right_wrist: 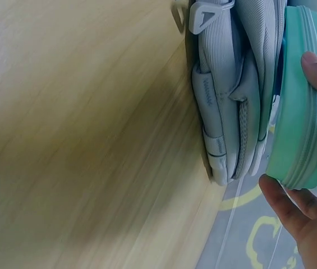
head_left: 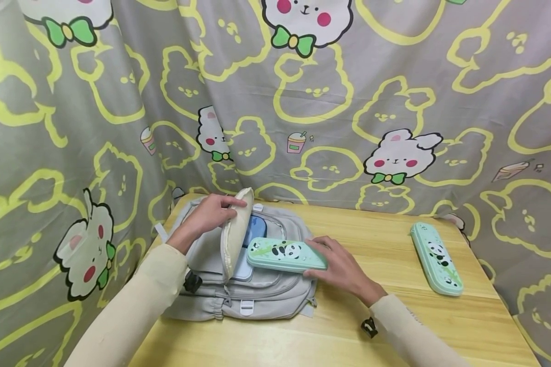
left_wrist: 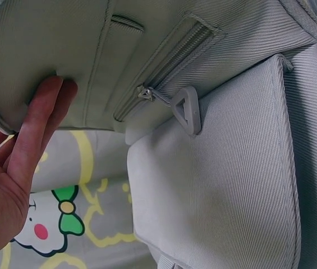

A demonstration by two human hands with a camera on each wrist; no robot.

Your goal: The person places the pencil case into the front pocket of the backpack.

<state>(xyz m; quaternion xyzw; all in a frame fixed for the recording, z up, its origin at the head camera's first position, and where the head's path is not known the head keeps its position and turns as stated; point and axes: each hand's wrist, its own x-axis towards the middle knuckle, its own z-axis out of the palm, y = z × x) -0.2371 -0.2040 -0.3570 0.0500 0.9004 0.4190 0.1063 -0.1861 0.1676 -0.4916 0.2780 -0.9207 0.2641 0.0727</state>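
A grey backpack [head_left: 275,300] lies on the table with its front flap [head_left: 235,234] lifted. My left hand [head_left: 213,211] grips that flap by its edge; in the left wrist view the fingers [left_wrist: 43,120] press on its outer side, near a zipped pocket. Held by its right end in my right hand [head_left: 342,267] is a mint-green pencil case [head_left: 280,253] with pandas on it, over the backpack's opening. The right wrist view shows thumb and fingers around the zipped pencil case [right_wrist: 298,106]. Inside the opening are a blue item [head_left: 256,230] and a pale blue one [head_left: 242,267], both partly hidden.
A second mint-green panda pencil case [head_left: 436,257] lies at the right of the wooden table [head_left: 362,224]. Grey curtains [head_left: 321,112] with yellow outlines and white rabbits hang behind and to the left. A grey zip pull [left_wrist: 187,110] dangles from the flap's pocket.
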